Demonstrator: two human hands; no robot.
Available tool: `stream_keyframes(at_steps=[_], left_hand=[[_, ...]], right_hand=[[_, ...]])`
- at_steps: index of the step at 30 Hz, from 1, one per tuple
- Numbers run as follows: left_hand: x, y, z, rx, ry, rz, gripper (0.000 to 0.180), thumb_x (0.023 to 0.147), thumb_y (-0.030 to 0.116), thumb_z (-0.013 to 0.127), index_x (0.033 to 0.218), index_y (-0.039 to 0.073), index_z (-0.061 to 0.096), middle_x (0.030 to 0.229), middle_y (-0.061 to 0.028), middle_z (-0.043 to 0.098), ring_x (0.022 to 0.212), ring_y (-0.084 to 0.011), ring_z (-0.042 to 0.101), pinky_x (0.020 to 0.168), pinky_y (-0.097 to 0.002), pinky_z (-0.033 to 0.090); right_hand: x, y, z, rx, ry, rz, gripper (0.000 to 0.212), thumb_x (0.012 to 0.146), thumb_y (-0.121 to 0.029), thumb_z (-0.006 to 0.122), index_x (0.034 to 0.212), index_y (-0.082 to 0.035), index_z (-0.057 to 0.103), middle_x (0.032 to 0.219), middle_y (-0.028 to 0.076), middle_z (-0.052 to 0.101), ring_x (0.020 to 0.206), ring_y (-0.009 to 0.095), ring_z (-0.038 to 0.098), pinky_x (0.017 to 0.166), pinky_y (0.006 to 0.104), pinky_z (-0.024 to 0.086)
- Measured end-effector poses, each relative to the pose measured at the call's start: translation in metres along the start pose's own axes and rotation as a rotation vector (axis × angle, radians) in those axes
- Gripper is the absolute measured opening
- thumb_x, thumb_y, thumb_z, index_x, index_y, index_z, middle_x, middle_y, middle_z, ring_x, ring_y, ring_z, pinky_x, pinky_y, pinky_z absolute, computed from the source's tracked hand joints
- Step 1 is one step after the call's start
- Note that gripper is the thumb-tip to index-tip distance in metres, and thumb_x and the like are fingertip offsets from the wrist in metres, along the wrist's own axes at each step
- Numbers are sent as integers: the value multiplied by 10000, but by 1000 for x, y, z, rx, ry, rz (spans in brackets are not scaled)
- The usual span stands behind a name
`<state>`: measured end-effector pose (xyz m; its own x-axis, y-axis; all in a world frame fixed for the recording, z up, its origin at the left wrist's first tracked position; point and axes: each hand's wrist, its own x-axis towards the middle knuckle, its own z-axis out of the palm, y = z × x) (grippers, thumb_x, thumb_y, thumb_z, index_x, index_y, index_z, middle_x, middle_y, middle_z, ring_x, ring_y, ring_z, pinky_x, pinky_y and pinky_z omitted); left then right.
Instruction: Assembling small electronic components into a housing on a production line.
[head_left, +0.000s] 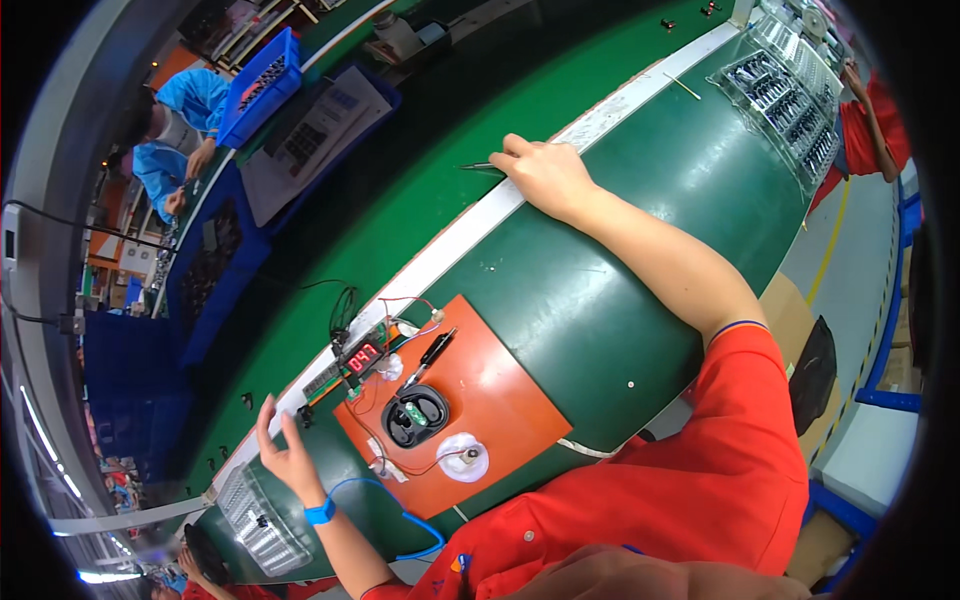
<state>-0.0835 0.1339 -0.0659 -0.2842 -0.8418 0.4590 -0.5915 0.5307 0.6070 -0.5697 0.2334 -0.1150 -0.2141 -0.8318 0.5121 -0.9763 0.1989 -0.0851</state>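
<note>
My left hand (288, 458) is raised beside the left edge of an orange mat (520, 405), fingers apart and holding nothing. A blue wrist strap (320, 512) with a blue cord circles that wrist. Stretched far out over the white edge strip, my right hand (548, 180) is closed on a slim, dark pointed tool (476, 166), perhaps tweezers. On the mat sits a small black case (415, 416) with a green piece inside it. A black pen (438, 347) lies just behind the case. In front is a round white pad (462, 457) with a small wired part on it.
A small meter with red digits (364, 358) stands at the mat's far edge amid loose wires. Clear trays (265, 525) lie at the near left; filled trays (780, 100) stand far right. Co-workers sit across the green belt (420, 210) and at both sides.
</note>
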Motion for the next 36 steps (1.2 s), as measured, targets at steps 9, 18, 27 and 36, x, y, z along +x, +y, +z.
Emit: stream_keyframes(at_steps=[9, 18, 27, 36], left_hand=[[14, -86, -14, 242, -85, 0, 344, 914, 139, 605, 1249, 66, 596, 1366, -158, 525, 1273, -297, 471, 1088, -403, 318], [50, -108, 17, 375, -204, 65, 305, 966, 162, 516, 1242, 67, 604, 1367, -146, 527, 1282, -298, 467, 1061, -391, 357], [44, -104, 21, 277, -125, 70, 269, 964, 142, 527, 1186, 31, 630, 1276, -152, 595, 1174, -295, 561, 992, -370, 422], [42, -107, 20, 301, -110, 105, 264, 956, 131, 539, 1184, 29, 625, 1248, -150, 608, 1167, -298, 563, 974, -366, 433]], right_hand=[[2, -2, 8, -106, -1, -7, 216, 790, -87, 556, 984, -105, 651, 894, 40, 587, 749, 210, 671, 531, 340, 525], [-3, 6, 9, -47, 49, 97, 155, 773, -87, 575, 913, -96, 640, 862, 58, 587, 678, 246, 668, 546, 371, 536], [-1, 10, 6, -99, 17, 146, 259, 798, -86, 551, 1026, -115, 669, 898, 41, 593, 692, 252, 666, 554, 390, 541], [-3, 13, 4, -138, 67, 145, 129, 763, -74, 577, 875, -93, 638, 841, 66, 575, 680, 246, 667, 540, 374, 531]])
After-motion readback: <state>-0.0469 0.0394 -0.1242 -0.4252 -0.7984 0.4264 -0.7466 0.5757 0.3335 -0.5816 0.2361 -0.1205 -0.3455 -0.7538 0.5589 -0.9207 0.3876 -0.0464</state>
